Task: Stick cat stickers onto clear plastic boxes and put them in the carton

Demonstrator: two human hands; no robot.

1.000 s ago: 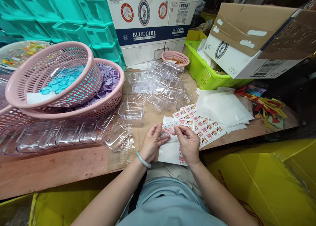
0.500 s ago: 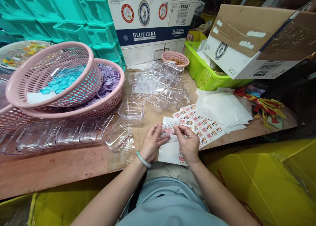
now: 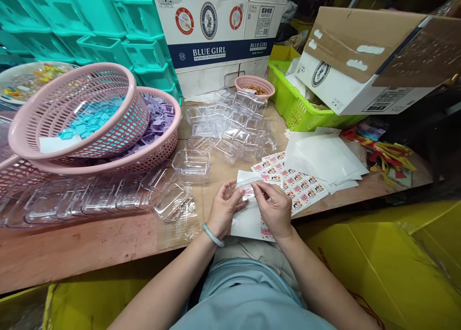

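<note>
Close in front of me, my left hand (image 3: pixel 227 207) grips a small clear plastic box (image 3: pixel 248 181) by its left end, thumb lying over its near side. At the box's right end, the fingers of my right hand (image 3: pixel 273 205) are pinched together; whether a sticker is between them too is hidden. A pink print (image 3: pixel 248 193) shows at the box between my hands; I cannot tell whether it is on the plastic or beneath. Under both hands lies a white sticker sheet (image 3: pixel 248 224), mostly bare, with pink prints at its right edge. More sheets of cat stickers (image 3: pixel 300 186) lie just right.
Clear plastic boxes (image 3: pixel 230 123) are heaped ahead, and more (image 3: pixel 86 198) line the left. Pink baskets (image 3: pixel 158 150) hold blue and purple pieces. White backing paper (image 3: pixel 324 157), a green crate (image 3: pixel 298 109) and a carton (image 3: pixel 345 90) stand right. A beer carton (image 3: pixel 209 75) stands behind.
My left thumb has come down over the clear plastic box, and the box has tilted between my hands. My right hand stays pinched at its right end.
</note>
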